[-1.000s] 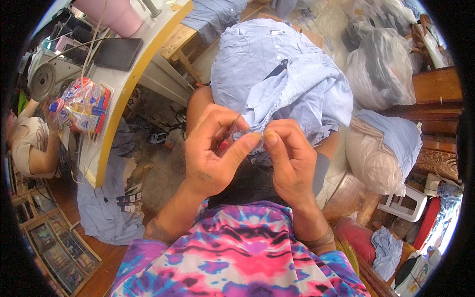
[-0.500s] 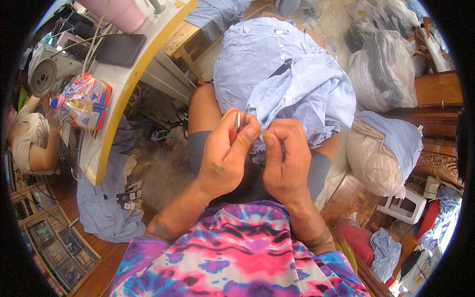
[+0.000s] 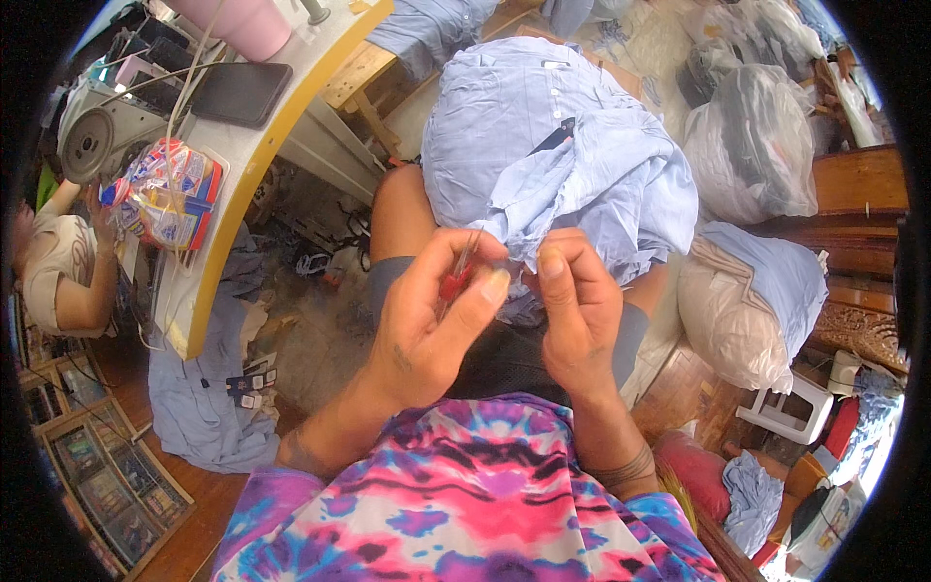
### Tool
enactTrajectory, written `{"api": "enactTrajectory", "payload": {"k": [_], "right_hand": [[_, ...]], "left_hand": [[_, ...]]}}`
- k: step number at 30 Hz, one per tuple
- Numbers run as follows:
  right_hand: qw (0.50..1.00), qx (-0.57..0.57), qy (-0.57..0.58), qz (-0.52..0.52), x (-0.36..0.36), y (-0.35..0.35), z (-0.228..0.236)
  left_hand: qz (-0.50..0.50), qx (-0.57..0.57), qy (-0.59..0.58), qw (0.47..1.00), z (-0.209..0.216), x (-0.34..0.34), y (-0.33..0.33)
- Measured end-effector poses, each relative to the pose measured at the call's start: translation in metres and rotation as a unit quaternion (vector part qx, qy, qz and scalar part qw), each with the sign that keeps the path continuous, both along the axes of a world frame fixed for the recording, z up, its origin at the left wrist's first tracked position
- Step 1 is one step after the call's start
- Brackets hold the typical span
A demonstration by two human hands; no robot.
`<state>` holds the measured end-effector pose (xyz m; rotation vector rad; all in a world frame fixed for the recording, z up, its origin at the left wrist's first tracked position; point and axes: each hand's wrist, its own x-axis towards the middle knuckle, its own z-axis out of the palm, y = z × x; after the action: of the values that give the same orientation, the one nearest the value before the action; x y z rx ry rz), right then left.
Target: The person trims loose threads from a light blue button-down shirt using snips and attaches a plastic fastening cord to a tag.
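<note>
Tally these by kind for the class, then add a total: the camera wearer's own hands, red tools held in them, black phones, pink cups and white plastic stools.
Wearer's hands: 2 (left hand, right hand)
Red tool, in the left hand: 1
Black phone: 1
Pink cup: 1
White plastic stool: 1
Total: 6

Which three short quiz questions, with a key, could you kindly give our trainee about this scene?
1. Multiple choice: which hand holds the small red tool? A) right B) left C) neither
2. True or false: the dark phone lies on the yellow-edged table.
3. Fill in: the big cloth pile just beyond the right hand is light ____.

Key: 1. B, the left hand; 2. True; 3. blue.
</note>
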<state>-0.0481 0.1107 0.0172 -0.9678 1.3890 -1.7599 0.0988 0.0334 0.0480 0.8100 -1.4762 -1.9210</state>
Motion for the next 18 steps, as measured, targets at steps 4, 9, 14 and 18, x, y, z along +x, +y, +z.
{"api": "enactTrajectory", "payload": {"k": [4, 9, 14, 18], "right_hand": [[1.000, 0.017, -0.009, 0.013, -0.004, 0.003, 0.004], [0.999, 0.030, 0.033, 0.024, -0.011, 0.002, 0.014], [0.989, -0.004, 0.148, 0.027, -0.026, -0.002, 0.031], [0.982, 0.007, 0.163, 0.092, -0.034, 0.005, 0.039]], "left_hand": [[0.039, -0.173, -0.060, 0.982, -0.009, -0.005, 0.007], [0.012, -0.213, 0.006, 0.977, -0.028, -0.013, -0.012], [-0.094, 0.142, 0.061, 0.983, 0.001, -0.004, -0.018], [-0.116, 0.180, 0.057, 0.975, 0.012, -0.006, -0.024]]}}
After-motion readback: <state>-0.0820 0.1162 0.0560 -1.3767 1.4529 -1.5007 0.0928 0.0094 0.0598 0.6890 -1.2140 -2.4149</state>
